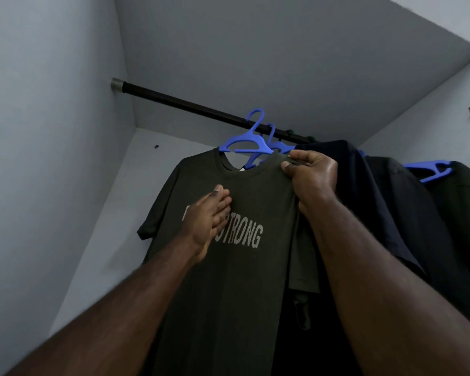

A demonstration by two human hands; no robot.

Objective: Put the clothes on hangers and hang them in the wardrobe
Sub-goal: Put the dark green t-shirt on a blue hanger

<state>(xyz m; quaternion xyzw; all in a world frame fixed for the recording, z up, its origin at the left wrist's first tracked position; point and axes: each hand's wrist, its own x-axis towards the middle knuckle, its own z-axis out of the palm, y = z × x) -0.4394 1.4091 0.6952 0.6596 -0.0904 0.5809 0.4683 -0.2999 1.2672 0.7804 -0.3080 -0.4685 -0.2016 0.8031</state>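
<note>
Olive t-shirt on blue hanger, hooked on wardrobe rail mid-span. Right hand pinches its shoulder; left hand flat, fingers straight, pressing chest. Dark garments already hung toward rail's right end. Any unhung clothes out of view.

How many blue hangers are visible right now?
3: one in the olive T-shirt at, one just behind it, one far right. The dark garments may hide more.
</note>
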